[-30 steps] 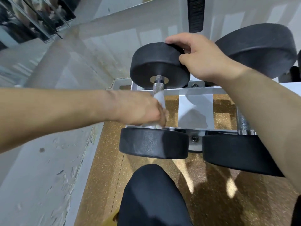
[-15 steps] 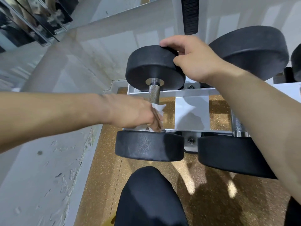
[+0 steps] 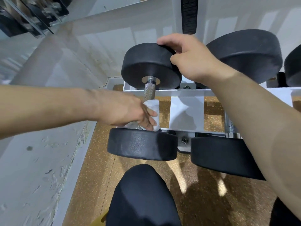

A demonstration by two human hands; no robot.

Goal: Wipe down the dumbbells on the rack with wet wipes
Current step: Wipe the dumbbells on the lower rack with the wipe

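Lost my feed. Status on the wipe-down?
Left hand wraps wet wipe round dumbbell handle. Right hand grips far head. Nothing in the way.

Matt black rubbery dumbbell heads (image 3: 151, 67), knurled shiny metal handle (image 3: 149, 91), soft white cloth-like wipe (image 3: 154, 110), speckled floor (image 3: 195, 185).

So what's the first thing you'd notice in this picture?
In the middle, the left hand grips a white wipe round the metal handle of a black dumbbell, while the right hand holds its far end. Another black dumbbell sits to its right on the white rack.
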